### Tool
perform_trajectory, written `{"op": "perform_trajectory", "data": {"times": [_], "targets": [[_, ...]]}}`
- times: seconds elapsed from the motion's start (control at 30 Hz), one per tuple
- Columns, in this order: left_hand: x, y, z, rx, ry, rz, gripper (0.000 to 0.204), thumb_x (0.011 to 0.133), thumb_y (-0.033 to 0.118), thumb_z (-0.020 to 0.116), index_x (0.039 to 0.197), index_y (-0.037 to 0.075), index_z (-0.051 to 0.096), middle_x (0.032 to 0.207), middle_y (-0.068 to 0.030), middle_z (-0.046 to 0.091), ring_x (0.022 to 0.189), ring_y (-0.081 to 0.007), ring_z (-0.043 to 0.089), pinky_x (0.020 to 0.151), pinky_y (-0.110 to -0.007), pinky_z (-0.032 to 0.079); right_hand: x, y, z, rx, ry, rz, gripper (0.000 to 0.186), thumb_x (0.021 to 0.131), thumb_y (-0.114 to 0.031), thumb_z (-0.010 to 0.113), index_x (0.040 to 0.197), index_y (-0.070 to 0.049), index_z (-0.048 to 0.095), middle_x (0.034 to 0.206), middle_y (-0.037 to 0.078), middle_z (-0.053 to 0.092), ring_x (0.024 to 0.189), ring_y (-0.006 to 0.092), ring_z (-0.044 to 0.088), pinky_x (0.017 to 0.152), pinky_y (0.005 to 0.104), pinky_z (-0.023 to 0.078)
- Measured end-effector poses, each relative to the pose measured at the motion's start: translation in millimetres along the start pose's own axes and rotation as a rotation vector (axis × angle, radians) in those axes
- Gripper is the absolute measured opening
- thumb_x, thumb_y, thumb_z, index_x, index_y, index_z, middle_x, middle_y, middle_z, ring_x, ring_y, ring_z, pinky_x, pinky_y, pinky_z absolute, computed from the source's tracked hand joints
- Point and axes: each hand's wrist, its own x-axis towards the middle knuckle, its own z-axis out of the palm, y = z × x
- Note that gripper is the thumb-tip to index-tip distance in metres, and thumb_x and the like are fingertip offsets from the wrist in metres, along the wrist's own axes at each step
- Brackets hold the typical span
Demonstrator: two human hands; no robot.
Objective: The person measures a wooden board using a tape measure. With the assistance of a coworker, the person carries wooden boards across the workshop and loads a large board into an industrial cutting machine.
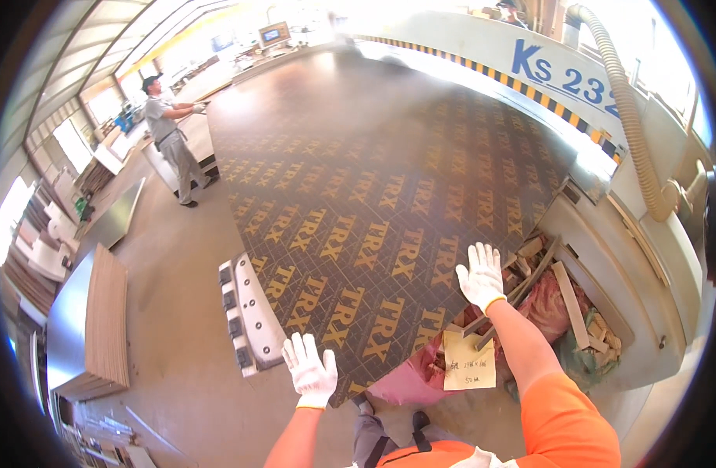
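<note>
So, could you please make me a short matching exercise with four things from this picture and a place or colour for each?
Column one:
1. Left hand
2. Right hand
3. Ridged hose
4. Stack of boards

Column two:
A. Beige, curving down the picture's right side
B. At the right edge of the patterned panel
C. In the left part of the picture, layered
D. At the panel's left edge

Pairs: 1-D, 2-B, 3-A, 4-C

Bright daylight, blown-out window [12, 221], hazy glare on panel [381, 207], bent edges
</note>
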Motion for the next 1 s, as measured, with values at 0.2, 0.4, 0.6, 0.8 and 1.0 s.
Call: {"op": "perform_trajectory", "data": {"times": [0.2,0.4,0.6,0.8,1.0], "targets": [[-8.7,-4.6,6.7,0.039,0.000,-0.001,0.064,0.103,0.032,0.062,0.155,-0.003,0.051,0.166,-0.0311,0.042,0.155,-0.0551,0.034,0.132,-0.063,0.022,-3.4,-5.9,5.9,0.016,-0.011,0.038,0.074,0.110,-0.048,0.048,0.167,-0.002,0.042,0.177,0.019,0.035,0.166,0.0369,0.025,0.138,0.0502,0.010],[-12.4,-8.6,6.9,-0.012,0.008,0.027,0.062,0.103,0.026,0.063,0.155,-0.004,0.051,0.168,-0.0322,0.040,0.156,-0.0566,0.033,0.131,-0.061,0.025,-12.5,-5.1,3.1,0.015,0.007,0.040,0.074,0.111,-0.050,0.044,0.167,-0.002,0.041,0.177,0.018,0.035,0.166,0.0368,0.025,0.138,0.0510,0.009],[-9.7,-9.9,18.2,-0.058,0.040,-0.021,0.058,0.103,0.025,0.066,0.153,-0.003,0.056,0.168,-0.0277,0.043,0.157,-0.0516,0.035,0.131,-0.058,0.031,-15.2,0.1,7.5,0.021,0.000,0.046,0.077,0.111,-0.052,0.041,0.168,-0.001,0.039,0.178,0.018,0.033,0.167,0.0377,0.023,0.138,0.0526,0.007],[-2.3,-13.0,39.1,-0.096,0.101,-0.055,0.053,0.105,0.026,0.063,0.150,-0.001,0.060,0.167,-0.0260,0.047,0.157,-0.0496,0.038,0.130,-0.055,0.034,-8.9,7.1,14.8,0.030,0.033,0.038,0.077,0.110,-0.052,0.043,0.169,-0.001,0.038,0.178,0.019,0.032,0.167,0.0389,0.023,0.137,0.0539,0.008],[-30.0,-29.1,34.8,-0.078,0.170,-0.073,0.064,0.098,0.034,0.073,0.149,-0.002,0.060,0.161,-0.0326,0.050,0.152,-0.0521,0.044,0.130,-0.057,0.031,1.7,-42.1,-4.5,-0.021,-0.086,0.026,0.070,0.104,-0.050,0.052,0.158,-0.005,0.052,0.167,0.021,0.046,0.156,0.0410,0.039,0.134,0.0566,0.021]]}}
